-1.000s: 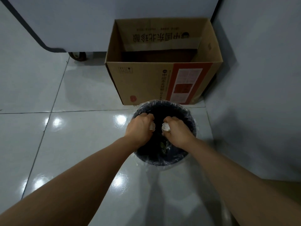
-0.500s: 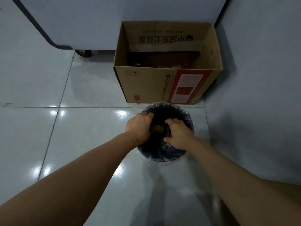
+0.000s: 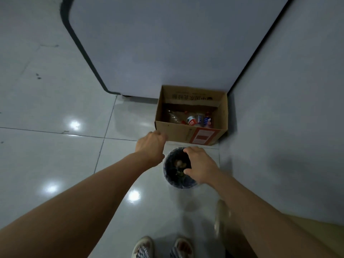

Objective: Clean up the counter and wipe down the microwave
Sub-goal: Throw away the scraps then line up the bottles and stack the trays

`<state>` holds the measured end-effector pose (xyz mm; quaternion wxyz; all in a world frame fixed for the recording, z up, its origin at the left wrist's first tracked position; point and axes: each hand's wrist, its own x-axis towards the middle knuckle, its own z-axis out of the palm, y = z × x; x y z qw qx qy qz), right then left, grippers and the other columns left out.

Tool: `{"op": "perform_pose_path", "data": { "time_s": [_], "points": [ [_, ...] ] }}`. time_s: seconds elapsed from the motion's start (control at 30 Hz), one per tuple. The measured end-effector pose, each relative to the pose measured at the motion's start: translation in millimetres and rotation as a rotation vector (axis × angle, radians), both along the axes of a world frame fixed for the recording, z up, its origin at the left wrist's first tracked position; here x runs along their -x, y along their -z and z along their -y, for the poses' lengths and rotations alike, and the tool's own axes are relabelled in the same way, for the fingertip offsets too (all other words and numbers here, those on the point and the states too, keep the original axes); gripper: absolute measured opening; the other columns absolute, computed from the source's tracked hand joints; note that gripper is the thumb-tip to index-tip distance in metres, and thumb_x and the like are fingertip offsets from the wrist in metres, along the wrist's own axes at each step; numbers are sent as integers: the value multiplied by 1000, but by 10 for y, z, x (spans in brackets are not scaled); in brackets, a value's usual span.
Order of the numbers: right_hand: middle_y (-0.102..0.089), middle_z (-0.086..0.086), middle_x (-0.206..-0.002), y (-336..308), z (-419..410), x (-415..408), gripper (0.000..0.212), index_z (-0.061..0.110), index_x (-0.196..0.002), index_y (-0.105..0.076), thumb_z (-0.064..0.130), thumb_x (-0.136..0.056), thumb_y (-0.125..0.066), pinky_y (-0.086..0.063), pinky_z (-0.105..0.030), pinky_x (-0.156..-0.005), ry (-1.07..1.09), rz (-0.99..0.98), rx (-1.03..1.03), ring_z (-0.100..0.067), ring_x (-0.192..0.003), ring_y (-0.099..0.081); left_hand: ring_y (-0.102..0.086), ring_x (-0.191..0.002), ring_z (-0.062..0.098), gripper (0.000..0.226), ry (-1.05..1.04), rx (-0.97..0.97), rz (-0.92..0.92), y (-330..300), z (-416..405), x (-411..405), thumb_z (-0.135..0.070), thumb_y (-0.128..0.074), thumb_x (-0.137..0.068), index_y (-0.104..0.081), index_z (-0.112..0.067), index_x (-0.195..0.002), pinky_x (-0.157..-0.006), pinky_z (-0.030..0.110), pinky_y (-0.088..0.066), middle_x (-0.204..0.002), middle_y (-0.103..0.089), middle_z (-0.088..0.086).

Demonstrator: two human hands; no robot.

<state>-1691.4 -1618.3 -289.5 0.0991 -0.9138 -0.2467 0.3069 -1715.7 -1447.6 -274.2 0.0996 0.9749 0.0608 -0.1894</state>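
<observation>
Standing against the far wall, the cardboard box (image 3: 191,134) holds bottles. Near it, the lined trash bin (image 3: 178,180) contains scraps. Right hand (image 3: 202,164) hovers above, fingers loosely curled, empty; left hand (image 3: 149,146), left, likewise empty.

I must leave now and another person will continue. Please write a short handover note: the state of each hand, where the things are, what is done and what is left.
Left hand: over the floor beside the bin, fingers hidden, so its state is unclear.
Right hand: above the bin, fingers loosely curved, holding nothing.
Bin: on the floor in front of the box, lined with a bag, scraps inside.
Box: open, with bottles in it.
Done: some waste lies in the bin.
Left: counter and microwave are out of view, so counter cleanup and wiping cannot be confirmed.
</observation>
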Motion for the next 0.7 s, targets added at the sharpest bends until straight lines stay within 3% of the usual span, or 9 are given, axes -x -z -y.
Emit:
{"op": "perform_pose_path", "data": {
  "time_s": [0.13, 0.37, 0.7],
  "points": [
    [-37, -2, -143, -901, -156, 88, 65, 20, -140, -32, 27, -85, -65, -39, -38, -106, -17, 12, -42, -22, -131, -36, -54, -109, 22, 54, -52, -14, 53, -899, -138, 85, -21, -71, -79, -46, -18, -127, -80, 34, -49, -123, -54, 3],
    [-34, -3, -147, -2209, -459, 254, 68, 19, -143, -30, 24, -85, -65, -34, -36, -107, -104, 79, -128, -21, -135, -32, -52, -113, 23, 55, -134, -43, 122, -2255, -343, 281, -24, -69, -81, -43, -18, -129, -87, 35, -49, -126, -52, 4],
    [-38, -9, -141, -3471, -964, 377, 64, 12, -139, -34, 25, -84, -64, -37, -37, -105, -302, 155, -185, -26, -129, -36, -53, -113, 23, 61, -316, -125, 217, -3566, -742, 813, -23, -69, -80, -39, -20, -133, -82, 32, -46, -126, -51, 4]
  ]
}}
